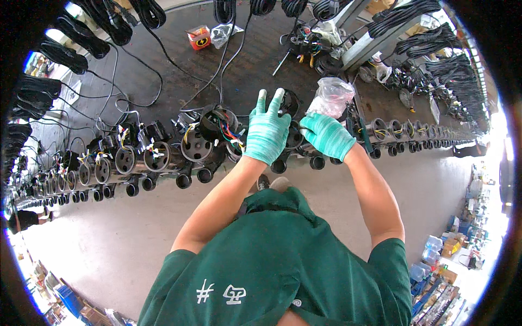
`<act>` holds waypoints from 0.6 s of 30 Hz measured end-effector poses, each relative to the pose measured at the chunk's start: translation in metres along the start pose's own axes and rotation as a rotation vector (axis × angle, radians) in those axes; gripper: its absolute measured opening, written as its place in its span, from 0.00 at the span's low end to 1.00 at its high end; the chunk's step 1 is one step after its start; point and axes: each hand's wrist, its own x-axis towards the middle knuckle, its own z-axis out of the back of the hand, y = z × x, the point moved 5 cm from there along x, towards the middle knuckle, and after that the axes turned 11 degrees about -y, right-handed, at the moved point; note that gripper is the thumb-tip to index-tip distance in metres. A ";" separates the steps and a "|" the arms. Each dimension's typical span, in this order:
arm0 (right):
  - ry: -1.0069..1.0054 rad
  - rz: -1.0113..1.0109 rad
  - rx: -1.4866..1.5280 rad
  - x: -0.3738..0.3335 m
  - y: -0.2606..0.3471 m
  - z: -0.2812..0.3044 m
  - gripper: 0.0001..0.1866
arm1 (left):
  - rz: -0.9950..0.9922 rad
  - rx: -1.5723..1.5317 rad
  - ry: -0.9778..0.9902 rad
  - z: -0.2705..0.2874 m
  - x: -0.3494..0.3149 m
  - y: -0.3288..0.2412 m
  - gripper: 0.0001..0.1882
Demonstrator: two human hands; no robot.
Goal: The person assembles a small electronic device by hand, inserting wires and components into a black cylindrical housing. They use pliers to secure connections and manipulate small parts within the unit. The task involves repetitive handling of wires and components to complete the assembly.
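Observation:
Both my hands wear light green knit gloves. My left hand [267,129] lies over the row of black housings, two fingers stretched toward the bench and the others partly bent. Just left of it is a black round housing [212,126] with red, blue and other coloured wires coming out. A black round part [290,102] is beyond its fingertips. My right hand [329,137] is closed, fingers curled inward above a black housing [294,139]; what it pinches is too small to make out. A clear plastic bag [333,96] of small pinkish parts sits right behind it.
Black tubular housings [156,157] line the near bench edge both ways. Coiled black cables [111,24] hang along the far side, with leads crossing the dark bench [179,65]. A red-and-yellow box [199,38], a wire pile [312,46] and a metal post [356,51] stand farther back.

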 end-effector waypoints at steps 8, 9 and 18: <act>-0.212 0.357 -0.217 0.011 0.012 0.007 0.09 | -0.033 0.053 -0.036 -0.002 0.002 -0.006 0.06; -0.234 0.363 -0.219 0.013 0.010 0.008 0.08 | -0.031 0.052 -0.033 -0.003 0.002 -0.006 0.06; -0.208 0.189 0.031 0.016 -0.021 0.003 0.05 | 0.008 -0.040 -0.027 -0.007 -0.001 0.001 0.08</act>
